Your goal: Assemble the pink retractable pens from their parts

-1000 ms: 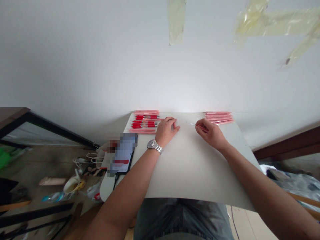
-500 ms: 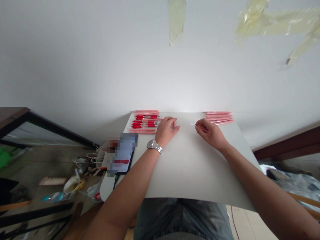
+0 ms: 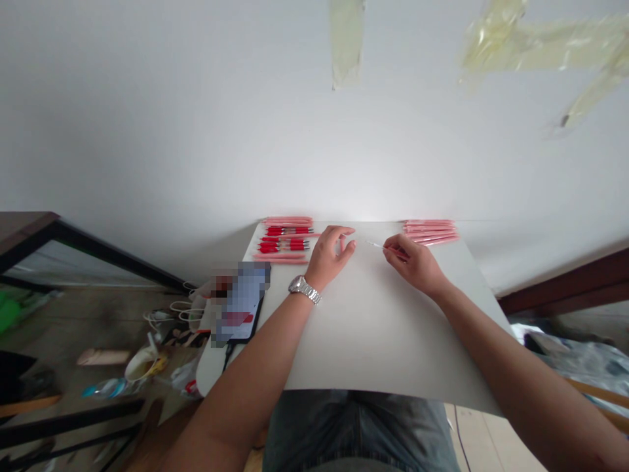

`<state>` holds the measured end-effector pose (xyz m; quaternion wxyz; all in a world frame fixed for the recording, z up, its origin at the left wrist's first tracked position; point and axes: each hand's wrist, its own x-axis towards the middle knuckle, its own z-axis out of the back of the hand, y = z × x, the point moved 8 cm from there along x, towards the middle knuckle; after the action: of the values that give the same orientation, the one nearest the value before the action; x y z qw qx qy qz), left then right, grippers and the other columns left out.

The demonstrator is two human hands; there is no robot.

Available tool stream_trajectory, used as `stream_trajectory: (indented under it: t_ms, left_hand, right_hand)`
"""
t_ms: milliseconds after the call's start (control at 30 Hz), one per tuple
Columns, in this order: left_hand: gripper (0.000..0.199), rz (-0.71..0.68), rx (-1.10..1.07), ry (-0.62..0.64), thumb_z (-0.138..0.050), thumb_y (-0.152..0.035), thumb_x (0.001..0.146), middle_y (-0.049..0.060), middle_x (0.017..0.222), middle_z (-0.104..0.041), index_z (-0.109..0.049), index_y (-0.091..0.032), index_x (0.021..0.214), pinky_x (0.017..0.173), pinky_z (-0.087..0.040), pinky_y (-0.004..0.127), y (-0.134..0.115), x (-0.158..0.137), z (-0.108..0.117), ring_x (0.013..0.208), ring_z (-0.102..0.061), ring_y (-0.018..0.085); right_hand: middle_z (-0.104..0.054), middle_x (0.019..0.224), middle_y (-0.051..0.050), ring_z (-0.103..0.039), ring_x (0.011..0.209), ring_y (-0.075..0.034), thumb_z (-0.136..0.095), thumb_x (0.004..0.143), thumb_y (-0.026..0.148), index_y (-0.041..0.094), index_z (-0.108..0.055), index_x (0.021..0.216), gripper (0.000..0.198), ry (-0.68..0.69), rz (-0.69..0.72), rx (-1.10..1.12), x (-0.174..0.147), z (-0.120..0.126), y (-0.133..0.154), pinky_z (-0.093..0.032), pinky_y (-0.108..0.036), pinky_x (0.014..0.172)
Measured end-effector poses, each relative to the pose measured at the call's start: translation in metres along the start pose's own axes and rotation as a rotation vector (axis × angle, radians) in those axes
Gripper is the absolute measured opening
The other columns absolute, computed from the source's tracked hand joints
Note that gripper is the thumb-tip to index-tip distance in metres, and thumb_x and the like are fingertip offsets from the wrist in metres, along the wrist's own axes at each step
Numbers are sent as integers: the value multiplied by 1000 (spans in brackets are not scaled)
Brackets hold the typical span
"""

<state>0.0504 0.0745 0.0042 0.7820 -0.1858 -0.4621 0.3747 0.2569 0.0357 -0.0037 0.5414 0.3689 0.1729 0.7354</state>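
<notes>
My left hand (image 3: 330,252), a watch on its wrist, hovers over the back middle of the white table (image 3: 373,328). Its thumb and index finger stand apart. A short pink piece shows behind that gap; whether the other fingers touch it I cannot tell. To the right, my right hand (image 3: 411,262) pinches a slim pen refill (image 3: 376,244) whose pale tip points left toward my left hand. Left of the hands lie several red pens (image 3: 285,244), between pink sticks (image 3: 287,221) in rows. Another bunch of pink refills (image 3: 430,231) rests behind my right hand.
A phone (image 3: 243,301) with a cable lies on the table's left side. Behind the table rises a white wall (image 3: 314,144) with tape on it. A dark-framed table (image 3: 29,236) stands at left, with a bottle (image 3: 105,388) and a cup (image 3: 140,364) on the floor.
The thumb and index finger of my left hand have shifted slightly right and stretched out further. My right hand stays almost in place with the refill.
</notes>
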Motion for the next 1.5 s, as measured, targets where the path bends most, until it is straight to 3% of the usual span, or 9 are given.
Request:
stream_trajectory:
  t_ms: [333,600,967,1300,1500]
  left_hand:
    - [23,-27,-121,68,-67,-33,95,8,109,-67,-67,-22,115,77,-55,30,-9,-1,-9,91,-63,17]
    - [19,-49,-111,95,-66,-32,96,6,104,-66,-69,-22,112,77,-54,30,-11,-1,-11,80,-59,14]
    - [12,-47,-116,136,-61,-29,99,6,100,-67,-69,-20,102,72,-51,28,-16,0,-13,90,-62,16]
    - [12,-11,-93,34,-55,-30,101,4,96,-68,-62,-21,98,82,-51,30,-10,0,-5,88,-63,16]
    - [11,106,-176,-48,-55,-31,100,5,96,-68,-60,-21,97,82,-56,30,9,0,-2,87,-66,15]
  right_hand:
    - [-66,80,0,-62,69,-15,-59,95,32,24,-62,99,10,3,16,-9,0,-1,2,-48,-27,67]
    - [-67,81,-1,-60,69,-15,-59,94,30,24,-62,99,9,34,42,-8,0,-4,4,-47,-27,66]
    - [-67,83,0,-61,70,-14,-60,94,28,24,-62,99,7,53,47,-7,0,-7,4,-47,-26,67]
    - [-69,83,-3,-63,71,-16,-58,94,34,24,-63,99,12,28,26,-11,0,-3,3,-52,-29,69]
    - [-69,83,-3,-67,74,-17,-58,95,37,24,-63,99,14,11,4,18,0,0,1,-55,-29,72]
